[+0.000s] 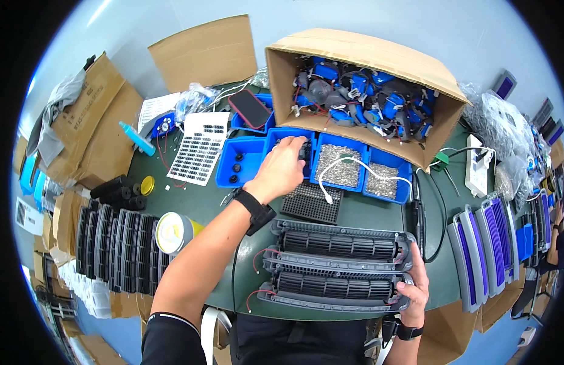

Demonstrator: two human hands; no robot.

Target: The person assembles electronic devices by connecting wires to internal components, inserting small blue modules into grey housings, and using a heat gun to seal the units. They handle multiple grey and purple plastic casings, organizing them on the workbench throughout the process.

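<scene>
My left hand point(282, 167) reaches over the table into a blue bin point(273, 141) of small black parts. Its fingers are bent down together, and their tips and anything between them are hidden. Two grey fan housings lie side by side at the table's near edge, each with a long black blower wheel and thin red wires. My right hand point(414, 287) grips their right ends, its thumb on the near housing point(330, 298) and its fingers along the far housing point(337, 260).
Blue bins of small metal screws point(340, 164) stand beside a black perforated tray point(311, 202). Behind them, a cardboard box point(367, 45) holds blue motor parts. Black blower wheels point(114, 249) and a yellow-white tub point(172, 232) are at left, purple-grey covers point(486, 249) at right. A white cable point(355, 160) crosses the bins.
</scene>
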